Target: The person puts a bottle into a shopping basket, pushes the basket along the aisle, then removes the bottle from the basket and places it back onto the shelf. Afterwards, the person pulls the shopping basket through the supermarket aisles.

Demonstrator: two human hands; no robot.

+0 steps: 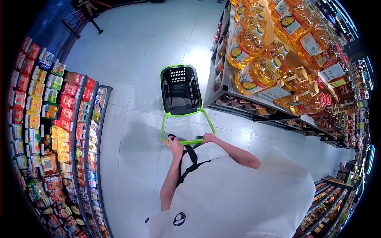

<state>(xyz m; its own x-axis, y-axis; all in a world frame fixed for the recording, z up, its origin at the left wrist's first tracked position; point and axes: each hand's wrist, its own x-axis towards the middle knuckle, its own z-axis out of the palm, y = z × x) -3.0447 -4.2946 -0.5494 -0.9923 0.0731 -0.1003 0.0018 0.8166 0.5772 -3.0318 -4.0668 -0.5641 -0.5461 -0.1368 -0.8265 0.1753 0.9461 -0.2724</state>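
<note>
A black shopping basket (183, 109) with a bright green rim stands on the floor in front of me, and nothing shows inside it. Its long green handle (190, 142) is pulled out toward my body. My left hand (174, 146) is closed around the left end of the handle's crossbar. At the crossbar's right end, my right hand (208, 138) also grips it, its fingers partly hidden. A black strap (192, 154) hangs down my front, just below the handle.
Shelves of colourful packets (67, 103) line the left side. To the right, a display (226, 85) carries large bottles of golden oil (260, 75) with price tags, its corner close to the basket. Pale floor tiles (158, 35) stretch ahead. A metal barrier (81, 23) stands far left.
</note>
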